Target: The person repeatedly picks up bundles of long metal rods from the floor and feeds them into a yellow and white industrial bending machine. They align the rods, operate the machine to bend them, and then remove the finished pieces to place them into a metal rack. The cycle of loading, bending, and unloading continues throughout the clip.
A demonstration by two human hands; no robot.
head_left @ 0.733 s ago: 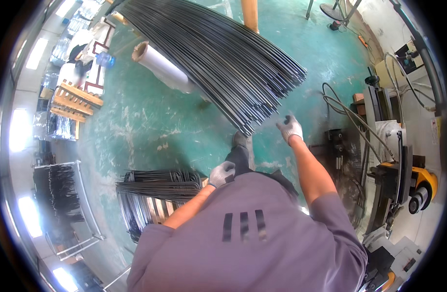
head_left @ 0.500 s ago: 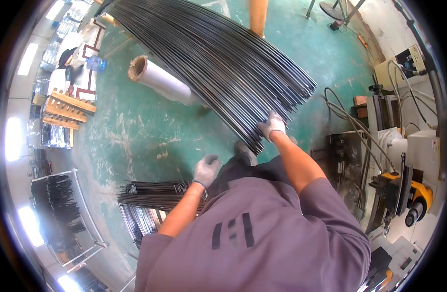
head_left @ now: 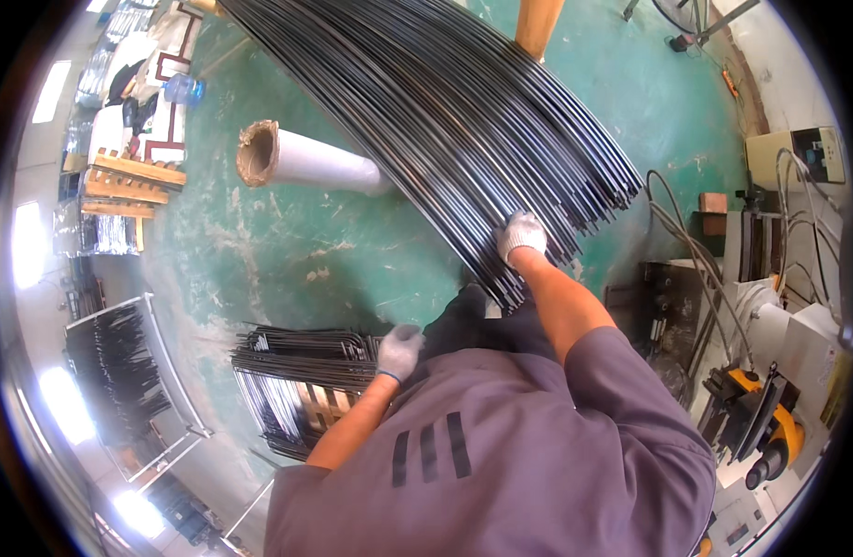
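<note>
A wide layer of long, thin dark metal rods (head_left: 436, 121) stretches from the upper left toward me, with uneven ends near my legs. My right hand (head_left: 522, 234), in a whitish work glove, lies on the rods close to these near ends. Its fingers are curled down around some of them; how many is hidden. To the left of my legs hangs my gloved left hand (head_left: 400, 351), fingers curled in and nothing visible in them. Beside it is a low stack of bent dark rods (head_left: 306, 357), which it does not plainly touch.
A large white roll with a brown core (head_left: 324, 165) lies left of the rods. An orange post (head_left: 538, 28) stands beyond them. On the right are a yellow-and-black machine (head_left: 770, 422) and looping cables (head_left: 691, 246). Wooden pallets (head_left: 129, 186) and a rack of dark pieces (head_left: 120, 371) are left.
The view has shifted, showing more of the bent-rod stack. My right hand stays at the rods' near ends, its fingers now more curled. My left hand remains low at my side.
</note>
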